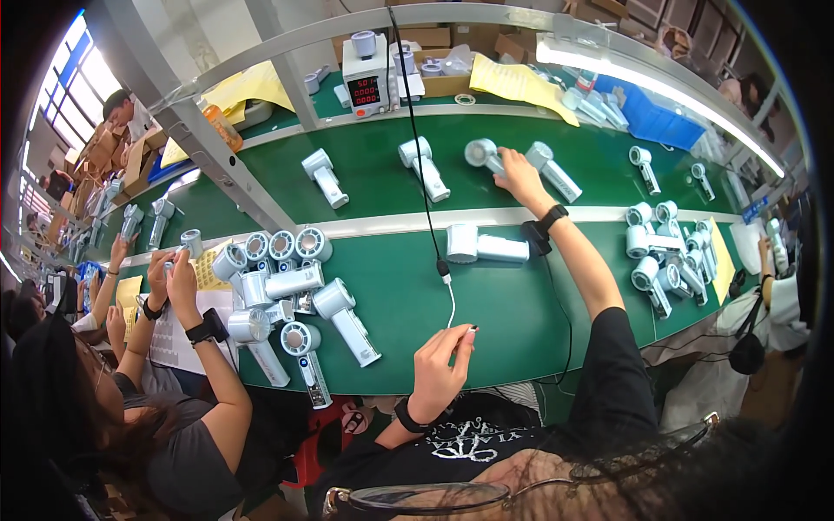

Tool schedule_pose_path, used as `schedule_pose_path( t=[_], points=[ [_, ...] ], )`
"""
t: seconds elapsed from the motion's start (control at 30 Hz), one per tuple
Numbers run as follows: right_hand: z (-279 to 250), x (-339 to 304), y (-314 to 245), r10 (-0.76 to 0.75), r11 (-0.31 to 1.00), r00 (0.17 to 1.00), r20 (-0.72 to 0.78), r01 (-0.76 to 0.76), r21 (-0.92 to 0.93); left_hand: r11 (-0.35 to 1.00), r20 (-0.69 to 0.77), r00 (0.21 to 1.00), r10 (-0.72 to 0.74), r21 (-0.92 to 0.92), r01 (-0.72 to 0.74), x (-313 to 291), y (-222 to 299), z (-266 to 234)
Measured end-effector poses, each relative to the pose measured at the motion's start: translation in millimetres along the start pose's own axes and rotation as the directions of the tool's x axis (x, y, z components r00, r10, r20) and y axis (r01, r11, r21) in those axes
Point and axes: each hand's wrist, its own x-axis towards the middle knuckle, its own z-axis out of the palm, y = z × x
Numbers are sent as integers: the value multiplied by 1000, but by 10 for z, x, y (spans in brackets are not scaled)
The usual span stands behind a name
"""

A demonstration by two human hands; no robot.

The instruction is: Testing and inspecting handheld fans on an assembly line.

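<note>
My right hand (521,180) reaches to the conveyor-like far strip, its fingers closed on the handle of a pale blue handheld fan (480,154). Right beside it lies another handheld fan (554,171). Low in the middle, my left hand (441,368) is raised in a pinch. A short white cable (452,304) hangs from a black cord and runs into these fingers, with a small dark tip showing at the fingertips. Between my hands, a single fan (486,245) lies on its side on the near green bench.
A heap of fans (269,282) lies on the left, another (669,252) on the right. A metal rail (382,222) divides the bench. At the back stand a power supply (366,82) and a blue bin (651,117). A co-worker's hands (178,282) are at the left.
</note>
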Motion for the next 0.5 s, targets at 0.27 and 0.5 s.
schedule_pose_path(
  t=[0.27, 0.5],
  points=[
    [-581, -860, -283, 62, -490, 966, 252, -191, 851, 984, 61, 992, -108, -134, 115, -34, 58, 40],
    [-1057, -1830, -1177, 16, -693, 971, 237, -160, 703, 892, 208, 972, -108, -411, 187, -29, 105, 249]
  ],
)
